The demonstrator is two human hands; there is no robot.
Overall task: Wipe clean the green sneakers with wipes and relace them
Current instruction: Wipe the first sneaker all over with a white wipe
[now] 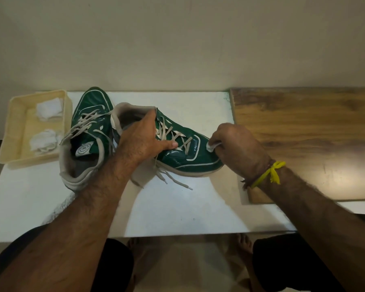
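Head view: left hand grips sneaker collar on table, right hand pinches wipe at toe; glossy upper probably slippery, so collar gives surest hold.

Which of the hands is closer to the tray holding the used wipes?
Left. The left hand grips a sneaker beside the tray; the right hand wipes that sneaker's toe, farther away.
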